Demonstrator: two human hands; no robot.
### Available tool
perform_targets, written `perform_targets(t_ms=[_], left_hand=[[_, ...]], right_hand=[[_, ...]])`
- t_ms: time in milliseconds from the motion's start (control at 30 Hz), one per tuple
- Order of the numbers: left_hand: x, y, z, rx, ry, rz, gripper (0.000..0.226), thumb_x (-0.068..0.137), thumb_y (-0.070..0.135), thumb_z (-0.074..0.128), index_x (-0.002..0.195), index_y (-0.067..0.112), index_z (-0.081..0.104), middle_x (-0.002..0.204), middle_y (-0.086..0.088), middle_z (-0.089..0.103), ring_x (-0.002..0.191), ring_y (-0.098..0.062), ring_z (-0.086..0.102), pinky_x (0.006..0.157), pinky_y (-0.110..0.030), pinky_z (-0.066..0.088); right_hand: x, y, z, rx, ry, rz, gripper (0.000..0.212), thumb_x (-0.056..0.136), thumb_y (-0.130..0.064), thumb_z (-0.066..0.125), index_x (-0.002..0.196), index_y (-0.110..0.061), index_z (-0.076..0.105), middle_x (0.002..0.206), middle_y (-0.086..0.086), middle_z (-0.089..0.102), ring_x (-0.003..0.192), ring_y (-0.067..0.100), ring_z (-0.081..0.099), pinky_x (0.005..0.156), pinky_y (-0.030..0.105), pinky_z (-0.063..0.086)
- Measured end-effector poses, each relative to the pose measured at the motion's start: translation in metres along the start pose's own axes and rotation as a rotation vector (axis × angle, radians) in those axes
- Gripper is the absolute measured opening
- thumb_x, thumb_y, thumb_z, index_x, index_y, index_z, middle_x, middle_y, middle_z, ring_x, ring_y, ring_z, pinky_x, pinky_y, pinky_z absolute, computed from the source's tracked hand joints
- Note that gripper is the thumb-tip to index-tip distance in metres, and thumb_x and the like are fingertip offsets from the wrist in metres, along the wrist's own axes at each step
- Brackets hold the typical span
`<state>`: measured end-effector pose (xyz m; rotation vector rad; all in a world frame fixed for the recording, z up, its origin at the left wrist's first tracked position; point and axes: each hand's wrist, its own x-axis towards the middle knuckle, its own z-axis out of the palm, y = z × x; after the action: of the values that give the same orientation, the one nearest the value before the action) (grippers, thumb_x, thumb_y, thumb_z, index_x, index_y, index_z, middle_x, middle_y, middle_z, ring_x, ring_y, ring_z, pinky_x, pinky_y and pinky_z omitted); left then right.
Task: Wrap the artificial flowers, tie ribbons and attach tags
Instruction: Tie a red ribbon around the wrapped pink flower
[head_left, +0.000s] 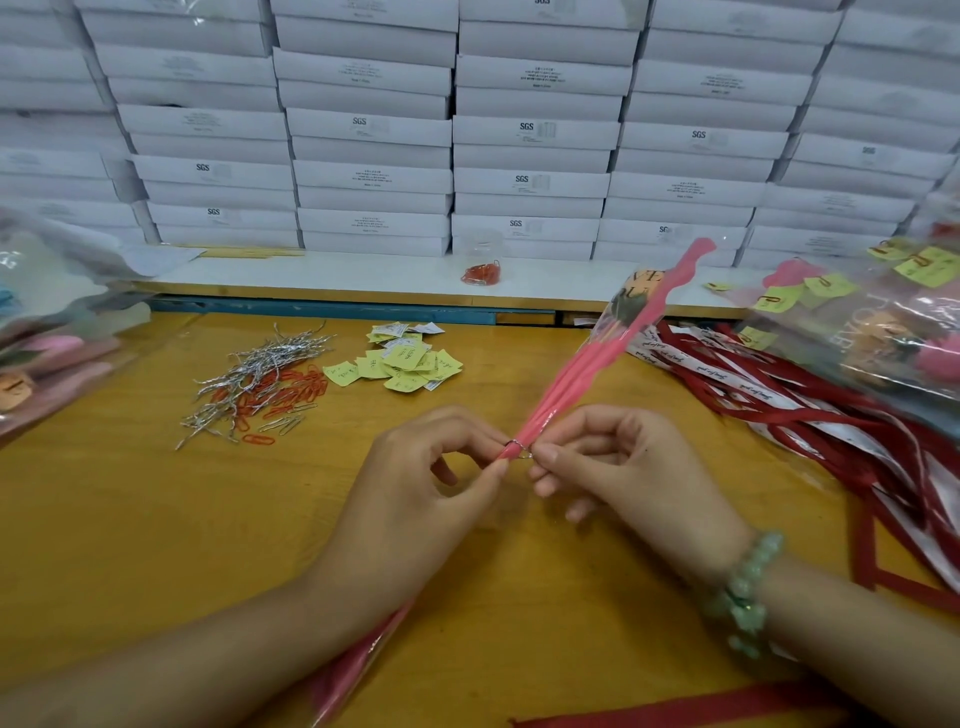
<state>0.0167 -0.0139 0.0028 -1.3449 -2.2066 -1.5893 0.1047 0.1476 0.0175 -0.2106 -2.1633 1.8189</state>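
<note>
Silver twist tie (519, 449) around pink-wrapped flower (566, 364), mid-frame: my left hand (441, 467) pinches the sleeve, right hand (618, 457) grips the tie ends. Over-twisting could snap it.

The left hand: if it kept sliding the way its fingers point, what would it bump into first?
Its fingers aim rightward, so the left hand would press on the pink wrapped flower stem it already pinches, then meet the right hand just beyond. Depth is hard to judge.

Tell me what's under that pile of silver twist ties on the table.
Orange-red paper clips lie beneath and spill out beside the silver twist ties, all on the wooden table. Whatever else sits under the middle of the pile is covered.
</note>
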Motion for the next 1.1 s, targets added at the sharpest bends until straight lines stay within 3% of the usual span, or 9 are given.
perform_targets(t_ms=[133,267,400,500,667,733,933,1100], left_hand=[[0.001,-0.001,0.000,-0.016,0.019,-0.030,0.015,0.082,0.009,0.072,0.080,0.023,0.076,0.088,0.017,0.070,0.091,-0.006,0.065,0.065,-0.018,0.048],[0.000,-0.001,-0.001,0.007,0.009,-0.001,0.013,0.083,0.010,0.072,0.082,0.023,0.076,0.089,0.016,0.070,0.091,-0.006,0.065,0.066,-0.019,0.049],[-0.001,0.001,-0.001,0.016,0.012,0.020,0.011,0.083,0.011,0.072,0.084,0.022,0.075,0.090,0.015,0.070,0.092,-0.005,0.065,0.067,-0.020,0.050],[-0.001,0.002,-0.001,0.034,0.009,0.047,0.011,0.083,0.010,0.072,0.084,0.020,0.075,0.090,0.015,0.069,0.093,-0.006,0.064,0.067,-0.022,0.050],[-0.002,0.003,-0.001,0.062,0.000,0.082,0.011,0.084,0.010,0.071,0.086,0.020,0.075,0.092,0.015,0.069,0.095,-0.006,0.063,0.067,-0.024,0.050],[-0.002,0.003,0.000,0.082,0.004,0.096,0.011,0.084,0.010,0.072,0.086,0.020,0.074,0.092,0.015,0.069,0.095,-0.007,0.063,0.067,-0.026,0.050],[-0.001,0.001,0.000,0.118,0.007,0.049,0.011,0.084,0.014,0.070,0.081,0.024,0.072,0.091,0.017,0.068,0.092,-0.008,0.064,0.064,-0.028,0.050],[-0.003,0.002,0.002,0.269,-0.047,0.091,0.007,0.085,0.022,0.069,0.080,0.025,0.065,0.098,0.020,0.063,0.092,-0.004,0.060,0.065,-0.021,0.044]], right_hand=[[-0.003,0.002,0.003,-0.149,0.020,-0.092,0.003,0.081,-0.007,0.073,0.082,-0.007,0.071,0.074,0.009,0.074,0.072,0.015,0.073,0.052,0.021,0.055],[-0.005,0.004,0.006,-0.299,0.054,-0.188,0.005,0.079,-0.005,0.076,0.077,-0.006,0.071,0.068,0.004,0.073,0.065,0.011,0.072,0.054,0.027,0.057],[-0.007,0.002,0.007,-0.308,0.030,-0.169,0.010,0.086,-0.008,0.069,0.077,-0.005,0.071,0.070,0.003,0.073,0.065,0.011,0.072,0.053,0.029,0.057],[-0.004,0.002,0.008,-0.162,-0.007,-0.043,0.011,0.089,-0.006,0.064,0.081,0.000,0.067,0.071,0.010,0.072,0.061,0.014,0.070,0.046,0.026,0.053],[0.000,-0.002,0.008,0.540,-0.172,0.445,0.008,0.075,-0.010,0.066,0.080,-0.003,0.066,0.062,0.002,0.060,0.043,0.002,0.051,0.033,0.011,0.035],[0.002,-0.004,0.007,0.631,-0.222,0.514,0.010,0.072,-0.012,0.065,0.079,-0.004,0.066,0.063,0.001,0.058,0.043,0.002,0.049,0.033,0.011,0.035],[0.003,0.001,0.003,0.045,-0.095,0.193,0.027,0.079,-0.029,0.070,0.096,-0.009,0.066,0.062,-0.011,0.059,0.043,0.000,0.048,0.037,0.012,0.034],[0.005,0.005,0.005,0.203,-0.007,0.169,0.034,0.076,-0.033,0.067,0.095,-0.005,0.063,0.064,-0.006,0.061,0.052,0.002,0.055,0.039,0.014,0.042]])
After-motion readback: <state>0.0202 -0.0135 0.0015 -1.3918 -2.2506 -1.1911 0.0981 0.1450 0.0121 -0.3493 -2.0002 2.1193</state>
